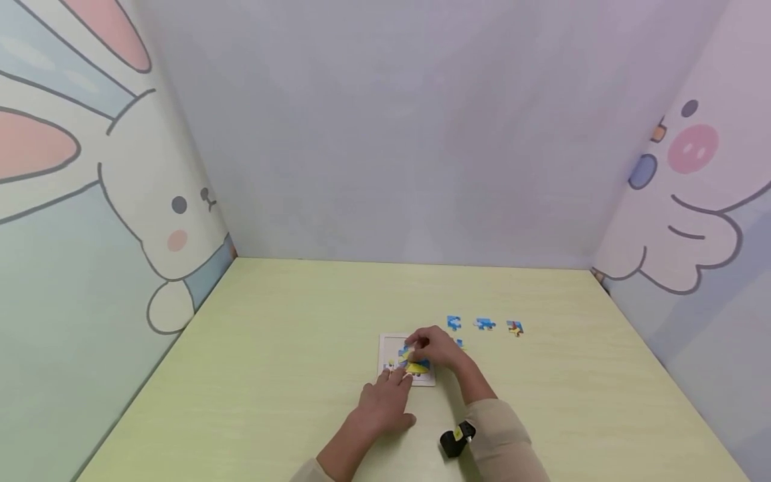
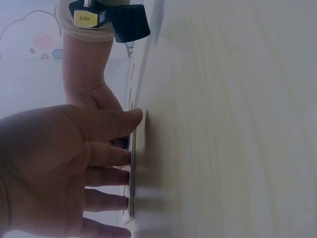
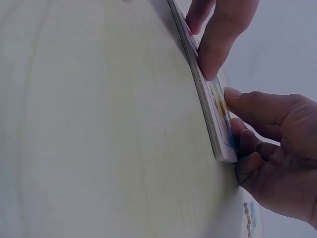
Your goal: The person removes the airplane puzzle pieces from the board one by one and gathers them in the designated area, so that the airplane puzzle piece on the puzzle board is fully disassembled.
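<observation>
A small jigsaw puzzle board (image 1: 381, 351) with a pale raised frame lies on the table. Yellow and blue puzzle pieces (image 1: 417, 368) sit in its lower right part. My left hand (image 1: 385, 404) rests its straight fingertips on the near edge, thumb off to the side; in the left wrist view the fingers (image 2: 106, 176) meet the board's rim. Over the board's right side, my right hand (image 1: 440, 347) pinches a puzzle piece between thumb and index finger, low against the picture. That piece is mostly hidden by the fingers. In the right wrist view the thumb (image 3: 255, 105) reaches the picture surface.
Three loose puzzle pieces, one blue (image 1: 454, 323), another blue (image 1: 484, 324) and one with red and yellow (image 1: 515, 327), lie beyond the right hand. A further piece (image 1: 460, 343) is partly hidden behind that hand. A black wrist camera (image 1: 458, 440) sits by the right sleeve.
</observation>
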Demonstrator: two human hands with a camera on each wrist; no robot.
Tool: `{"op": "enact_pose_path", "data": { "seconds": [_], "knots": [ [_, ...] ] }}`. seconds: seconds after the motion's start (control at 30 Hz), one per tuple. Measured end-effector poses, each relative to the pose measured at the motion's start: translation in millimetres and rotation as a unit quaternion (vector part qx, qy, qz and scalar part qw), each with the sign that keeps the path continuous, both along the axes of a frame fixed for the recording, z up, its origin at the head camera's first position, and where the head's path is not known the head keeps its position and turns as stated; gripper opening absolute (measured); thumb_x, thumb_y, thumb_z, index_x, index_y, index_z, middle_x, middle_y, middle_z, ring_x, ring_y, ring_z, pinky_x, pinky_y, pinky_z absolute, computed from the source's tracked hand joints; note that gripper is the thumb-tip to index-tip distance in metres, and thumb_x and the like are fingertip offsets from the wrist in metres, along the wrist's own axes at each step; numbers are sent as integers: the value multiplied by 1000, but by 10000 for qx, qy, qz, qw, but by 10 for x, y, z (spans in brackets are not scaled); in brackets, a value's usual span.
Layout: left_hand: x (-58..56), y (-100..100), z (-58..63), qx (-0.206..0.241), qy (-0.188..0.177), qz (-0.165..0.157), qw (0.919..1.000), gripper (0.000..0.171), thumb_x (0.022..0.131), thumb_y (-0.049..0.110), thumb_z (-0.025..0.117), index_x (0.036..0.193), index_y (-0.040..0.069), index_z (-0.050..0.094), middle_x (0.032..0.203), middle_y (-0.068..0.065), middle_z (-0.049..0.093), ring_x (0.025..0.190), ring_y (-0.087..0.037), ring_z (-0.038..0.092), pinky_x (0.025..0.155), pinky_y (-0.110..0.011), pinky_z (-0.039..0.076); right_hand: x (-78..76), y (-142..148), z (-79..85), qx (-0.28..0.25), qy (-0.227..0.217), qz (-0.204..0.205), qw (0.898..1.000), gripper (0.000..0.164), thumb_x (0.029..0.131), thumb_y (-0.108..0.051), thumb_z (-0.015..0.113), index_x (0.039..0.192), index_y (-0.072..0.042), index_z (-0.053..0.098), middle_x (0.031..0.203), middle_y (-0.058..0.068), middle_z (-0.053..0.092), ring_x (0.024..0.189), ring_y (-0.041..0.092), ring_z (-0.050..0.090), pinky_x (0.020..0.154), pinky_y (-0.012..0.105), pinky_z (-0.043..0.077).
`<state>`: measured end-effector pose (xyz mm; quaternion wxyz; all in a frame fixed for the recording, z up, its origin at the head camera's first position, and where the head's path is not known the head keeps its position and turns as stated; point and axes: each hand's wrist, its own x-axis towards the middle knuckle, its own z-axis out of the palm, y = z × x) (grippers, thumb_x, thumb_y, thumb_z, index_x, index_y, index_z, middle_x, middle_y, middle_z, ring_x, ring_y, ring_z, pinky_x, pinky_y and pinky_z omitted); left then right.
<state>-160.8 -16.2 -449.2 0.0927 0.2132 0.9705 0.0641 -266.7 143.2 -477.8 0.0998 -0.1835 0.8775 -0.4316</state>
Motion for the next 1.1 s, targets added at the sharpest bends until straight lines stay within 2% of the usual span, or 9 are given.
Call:
{"op": "enact_pose_path", "data": {
  "seconds": [0.17, 0.37, 0.63, 1.1],
  "knots": [
    [-8, -5, -3, 21, -28, 14, 10000, 66, 79, 44, 69, 132, 10, 51, 137, -6, 44, 124, -31, 41, 80, -50, 45, -6, -46, -10, 96, -83, -94, 9999, 18, 79, -6, 72, 97, -4, 71, 70, 0, 55, 64, 16, 49, 58, 29, 41],
    [6, -13, -39, -39, 76, 3, 10000, 67, 77, 45, 70, 131, 10, 52, 136, -6, 44, 124, -31, 41, 78, -49, 47, 14, -75, -57, 163, -81, -228, 9996, 16, 79, -6, 73, 95, -6, 72, 68, -1, 54, 63, 14, 48, 57, 28, 41],
    [15, 7, -68, -48, 244, -35, 9997, 68, 76, 45, 71, 130, 9, 52, 134, -6, 45, 122, -31, 42, 76, -47, 47, 53, -79, -33, 177, -38, -334, 9993, 15, 78, -4, 72, 93, -7, 68, 71, 1, 51, 65, 17, 46, 58, 30, 40],
    [23, 21, -47, 34, 369, -15, 9993, 68, 75, 43, 73, 129, 7, 53, 132, -8, 46, 121, -32, 42, 76, -46, 48, 55, -85, -20, 88, -10, -382, 9992, 19, 78, -3, 73, 94, -8, 64, 72, 2, 50, 66, 17, 48, 59, 29, 40]
  ]
}}
